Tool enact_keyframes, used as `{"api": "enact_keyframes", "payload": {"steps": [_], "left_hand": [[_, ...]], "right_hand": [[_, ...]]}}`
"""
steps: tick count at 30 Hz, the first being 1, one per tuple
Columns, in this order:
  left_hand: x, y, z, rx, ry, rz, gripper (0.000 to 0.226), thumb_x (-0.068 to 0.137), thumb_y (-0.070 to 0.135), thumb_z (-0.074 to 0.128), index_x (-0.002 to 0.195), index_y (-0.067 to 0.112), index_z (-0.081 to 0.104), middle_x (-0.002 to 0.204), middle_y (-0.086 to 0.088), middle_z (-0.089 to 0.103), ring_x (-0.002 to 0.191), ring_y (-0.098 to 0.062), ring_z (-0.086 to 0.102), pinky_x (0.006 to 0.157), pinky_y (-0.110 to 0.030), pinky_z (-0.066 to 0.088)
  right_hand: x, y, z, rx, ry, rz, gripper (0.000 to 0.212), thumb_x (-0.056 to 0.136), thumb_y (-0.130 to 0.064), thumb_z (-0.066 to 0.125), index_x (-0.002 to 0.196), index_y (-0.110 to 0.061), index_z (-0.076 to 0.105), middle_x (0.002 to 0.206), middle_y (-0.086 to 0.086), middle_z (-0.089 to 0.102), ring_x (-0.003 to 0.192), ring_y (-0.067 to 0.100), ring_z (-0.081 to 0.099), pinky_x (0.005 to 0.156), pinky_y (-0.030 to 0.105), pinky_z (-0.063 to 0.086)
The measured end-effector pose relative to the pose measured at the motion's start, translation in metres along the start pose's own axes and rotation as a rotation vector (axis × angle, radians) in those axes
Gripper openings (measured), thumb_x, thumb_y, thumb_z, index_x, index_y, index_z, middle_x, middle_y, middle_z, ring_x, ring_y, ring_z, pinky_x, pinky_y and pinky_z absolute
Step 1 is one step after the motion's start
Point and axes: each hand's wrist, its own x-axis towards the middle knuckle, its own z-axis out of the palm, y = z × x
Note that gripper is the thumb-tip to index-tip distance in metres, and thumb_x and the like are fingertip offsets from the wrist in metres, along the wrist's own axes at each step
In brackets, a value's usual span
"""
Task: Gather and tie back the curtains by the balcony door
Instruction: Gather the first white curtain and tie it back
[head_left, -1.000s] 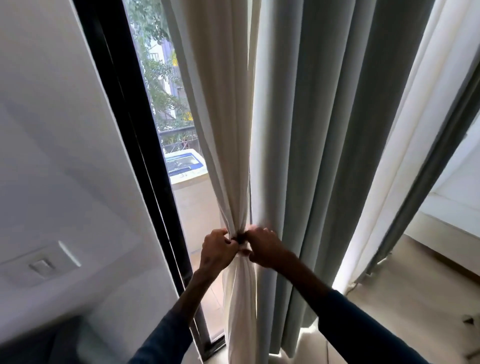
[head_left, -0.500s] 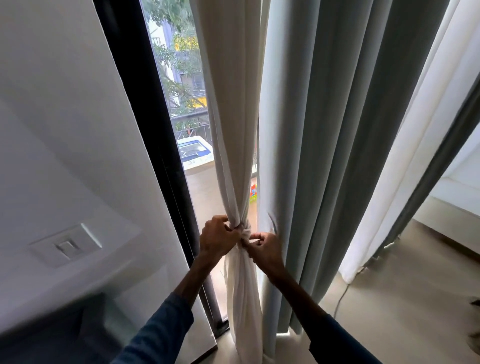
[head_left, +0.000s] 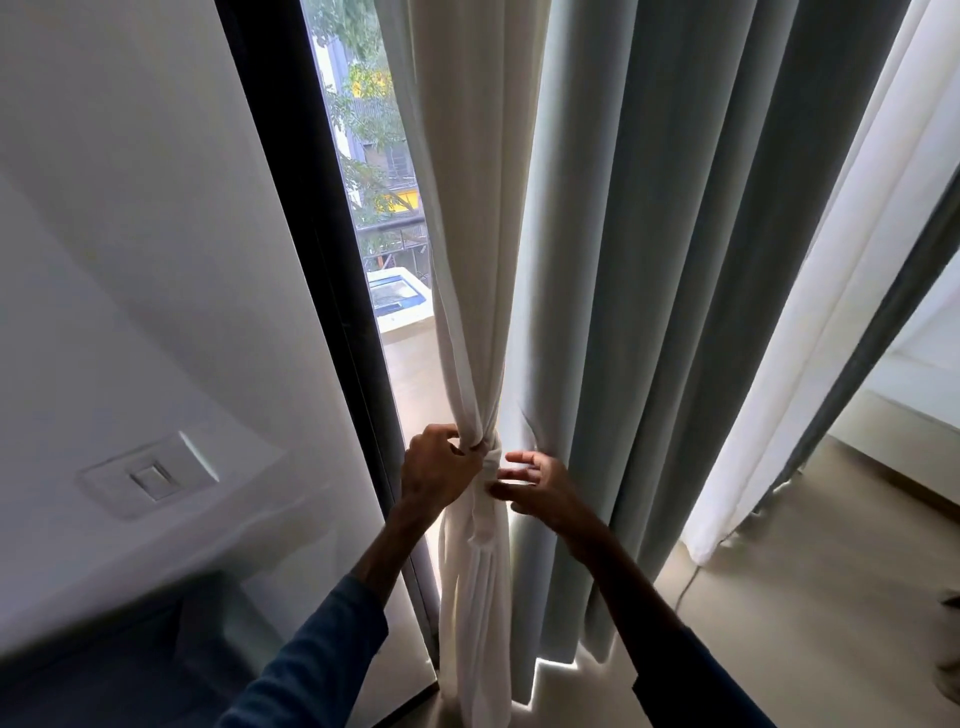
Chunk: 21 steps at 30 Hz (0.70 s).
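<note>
Two hands are raised at one white sheer curtain (head_left: 467, 208) beside the black door frame (head_left: 311, 260): left hand (head_left: 434, 470) clenched at its knot (head_left: 491, 457), right hand (head_left: 540, 488) spread loose, fingertips touching. One grey curtain (head_left: 675, 260) hangs adjacent.

Both arms reach forward in dark blue sleeves. The left hand (head_left: 436, 475) is closed in a fist, its grip tight. The right hand (head_left: 540, 491) is beside it, fingers (head_left: 519, 458) spread loosely.
</note>
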Motion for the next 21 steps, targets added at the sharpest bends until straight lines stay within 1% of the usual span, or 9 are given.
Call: {"api": "enact_keyframes", "payload": {"steps": [2,4,6,8,10,12,15,19,21], "left_hand": [[0.002,-0.001,-0.001,0.001,-0.004,0.018,0.054,0.069,0.067,0.067,0.094,0.021,0.077,0.078,0.005,0.077,0.071,-0.012,0.073,0.069,-0.035,0.061],[0.002,-0.001,-0.001,0.014,-0.017,0.03,0.054,0.069,0.067,0.068,0.094,0.02,0.077,0.078,0.005,0.077,0.069,-0.011,0.072,0.066,-0.034,0.061],[0.001,-0.001,-0.001,0.024,-0.014,0.026,0.05,0.071,0.065,0.07,0.092,0.021,0.077,0.076,0.005,0.076,0.067,-0.011,0.071,0.064,-0.031,0.059],[0.001,-0.004,-0.001,0.022,-0.001,0.029,0.052,0.072,0.068,0.069,0.091,0.02,0.076,0.074,0.005,0.075,0.065,-0.01,0.07,0.062,-0.029,0.058],[0.002,-0.007,-0.001,0.014,0.009,0.029,0.053,0.073,0.068,0.069,0.09,0.018,0.076,0.076,0.004,0.076,0.064,-0.009,0.07,0.06,-0.027,0.057],[0.004,-0.007,-0.002,0.007,0.003,0.024,0.051,0.075,0.065,0.071,0.091,0.017,0.076,0.078,0.004,0.076,0.063,-0.009,0.069,0.057,-0.023,0.054],[0.004,-0.008,-0.002,0.009,0.001,0.013,0.047,0.075,0.063,0.071,0.091,0.019,0.077,0.076,0.005,0.075,0.065,-0.012,0.07,0.061,-0.029,0.058],[0.006,-0.012,0.001,-0.024,-0.036,-0.017,0.051,0.074,0.066,0.066,0.096,0.021,0.075,0.057,0.008,0.067,0.06,-0.013,0.067,0.064,-0.034,0.059],[0.004,-0.013,0.002,-0.042,-0.011,-0.057,0.055,0.072,0.07,0.067,0.096,0.02,0.068,0.058,0.008,0.065,0.064,-0.015,0.066,0.066,-0.031,0.056]], "right_hand": [[0.006,0.002,0.009,-0.031,0.112,-0.025,0.063,0.067,-0.033,0.094,0.116,-0.012,0.061,0.101,0.007,0.076,0.086,0.014,0.076,0.073,0.026,0.06],[0.009,0.01,0.018,-0.139,0.239,-0.048,0.058,0.06,-0.045,0.093,0.101,-0.014,0.067,0.086,0.006,0.077,0.077,0.017,0.076,0.076,0.037,0.063],[0.011,0.019,0.023,-0.164,0.281,-0.073,0.032,0.065,-0.038,0.09,0.084,-0.021,0.071,0.075,0.004,0.077,0.067,0.015,0.075,0.075,0.043,0.063],[0.012,0.023,0.026,-0.14,0.277,-0.086,0.016,0.071,-0.027,0.087,0.076,-0.018,0.075,0.07,0.002,0.077,0.063,0.014,0.073,0.074,0.044,0.063],[0.012,0.021,0.029,-0.114,0.277,-0.087,0.021,0.072,-0.033,0.087,0.077,-0.015,0.076,0.07,0.001,0.077,0.063,0.012,0.072,0.071,0.041,0.063],[0.011,0.021,0.03,-0.14,0.268,-0.101,0.028,0.074,-0.038,0.087,0.079,-0.013,0.076,0.071,0.001,0.076,0.06,0.008,0.068,0.064,0.03,0.058],[0.011,0.025,0.032,-0.221,0.282,-0.124,0.022,0.079,-0.031,0.085,0.078,-0.01,0.078,0.071,0.0,0.076,0.06,0.005,0.068,0.058,0.018,0.051],[0.017,0.033,0.026,-0.294,0.303,-0.136,0.016,0.077,-0.028,0.085,0.067,-0.019,0.076,0.062,-0.006,0.073,0.055,0.001,0.064,0.058,0.023,0.05],[0.018,0.029,0.022,-0.31,0.288,-0.17,0.013,0.078,-0.025,0.086,0.073,-0.017,0.077,0.068,-0.003,0.075,0.06,0.004,0.068,0.062,0.024,0.054]]}}
